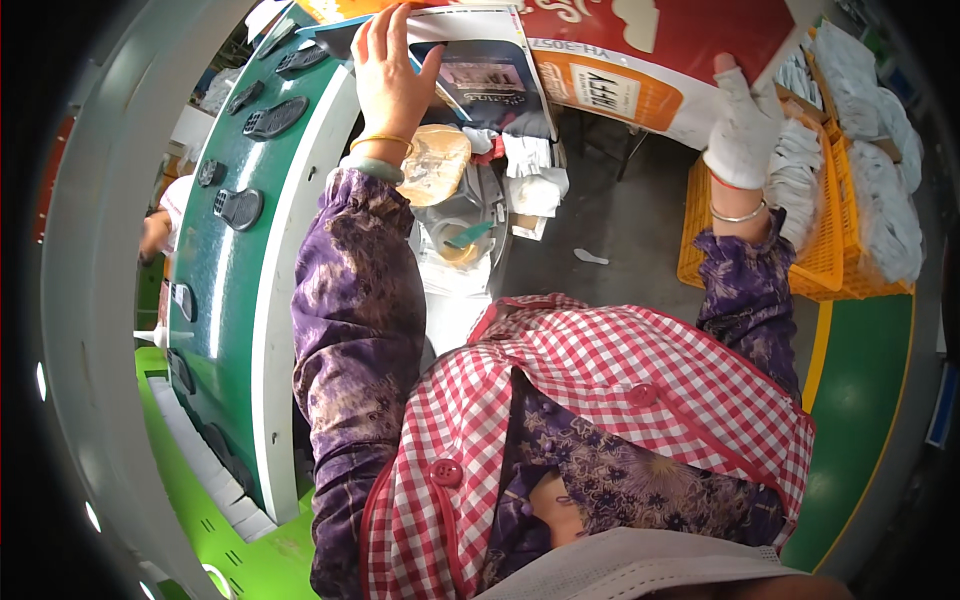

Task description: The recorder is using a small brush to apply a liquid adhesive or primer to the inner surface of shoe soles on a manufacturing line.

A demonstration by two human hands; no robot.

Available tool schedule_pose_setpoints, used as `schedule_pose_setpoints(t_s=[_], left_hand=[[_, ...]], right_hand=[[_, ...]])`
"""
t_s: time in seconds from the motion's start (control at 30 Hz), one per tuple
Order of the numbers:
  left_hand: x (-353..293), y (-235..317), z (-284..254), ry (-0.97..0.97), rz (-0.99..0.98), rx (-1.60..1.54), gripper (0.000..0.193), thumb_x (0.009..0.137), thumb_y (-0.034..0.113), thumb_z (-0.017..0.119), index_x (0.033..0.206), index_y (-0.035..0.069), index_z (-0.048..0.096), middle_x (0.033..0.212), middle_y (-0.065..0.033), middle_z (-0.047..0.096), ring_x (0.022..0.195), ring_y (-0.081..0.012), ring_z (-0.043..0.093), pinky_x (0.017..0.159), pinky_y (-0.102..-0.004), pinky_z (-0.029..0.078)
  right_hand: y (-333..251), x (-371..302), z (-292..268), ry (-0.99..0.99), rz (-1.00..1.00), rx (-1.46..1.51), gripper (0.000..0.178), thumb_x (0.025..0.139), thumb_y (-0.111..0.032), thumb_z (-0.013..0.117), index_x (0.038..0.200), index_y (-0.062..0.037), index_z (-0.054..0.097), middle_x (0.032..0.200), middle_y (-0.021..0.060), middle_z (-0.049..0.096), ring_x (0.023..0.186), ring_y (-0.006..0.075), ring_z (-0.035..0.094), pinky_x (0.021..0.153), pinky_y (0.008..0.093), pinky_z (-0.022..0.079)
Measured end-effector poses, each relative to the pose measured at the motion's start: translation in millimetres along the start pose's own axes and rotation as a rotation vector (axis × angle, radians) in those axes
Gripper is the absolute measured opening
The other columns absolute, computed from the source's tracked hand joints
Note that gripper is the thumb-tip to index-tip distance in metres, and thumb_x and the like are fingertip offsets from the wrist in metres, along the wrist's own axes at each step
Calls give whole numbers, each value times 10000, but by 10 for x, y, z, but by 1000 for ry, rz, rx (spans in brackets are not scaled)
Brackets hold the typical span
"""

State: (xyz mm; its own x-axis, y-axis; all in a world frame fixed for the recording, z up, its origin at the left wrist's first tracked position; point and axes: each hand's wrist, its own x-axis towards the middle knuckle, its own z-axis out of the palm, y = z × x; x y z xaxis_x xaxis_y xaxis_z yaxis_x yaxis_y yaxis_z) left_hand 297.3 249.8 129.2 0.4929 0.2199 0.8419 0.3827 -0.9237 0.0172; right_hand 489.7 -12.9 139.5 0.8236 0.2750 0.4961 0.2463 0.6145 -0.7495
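Observation:
My left hand is bare, with a yellow bangle at the wrist. Its fingers are stretched out and the thumb stands apart, against the edge of a dark blue printed sheet. A large red, white and orange printed cardboard sheet spans the top of the view, partly cut off. At its right edge is my right hand, in a white glove with a bare thumb tip. That thumb lies on the sheet's face; the other fingers are mostly hidden at the edge.
On the left, a green conveyor belt with a white rail carries several black shoe soles. A person's arm shows beyond it. Yellow crates hold white wrapped goods at right. A cluttered stand is below my left hand.

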Motion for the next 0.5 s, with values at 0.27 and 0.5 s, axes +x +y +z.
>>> schedule_pose_setpoints(t_s=[0.27, 0.5], left_hand=[[79, 20, 99, -14, -83, -102, 711, 630, 61, 713, 1274, 62, 413, 1227, -175, 442, 1157, -372, 381, 995, -443, 306], [-1, -303, 309, -73, -78, -55, 689, 677, 155, 692, 1296, 69, 401, 1237, -183, 447, 1164, -360, 394, 990, -432, 329]], right_hand=[[-239, 159, -1032, -131, -778, -1549, 291, 811, -170, 616, 1032, 16, 582, 1035, 139, 607, 858, 273, 573, 765, 358, 471], [-590, -81, -1721, -154, -1101, -1888, 194, 779, -144, 614, 894, 11, 600, 1034, 182, 611, 854, 344, 603, 694, 391, 504]])
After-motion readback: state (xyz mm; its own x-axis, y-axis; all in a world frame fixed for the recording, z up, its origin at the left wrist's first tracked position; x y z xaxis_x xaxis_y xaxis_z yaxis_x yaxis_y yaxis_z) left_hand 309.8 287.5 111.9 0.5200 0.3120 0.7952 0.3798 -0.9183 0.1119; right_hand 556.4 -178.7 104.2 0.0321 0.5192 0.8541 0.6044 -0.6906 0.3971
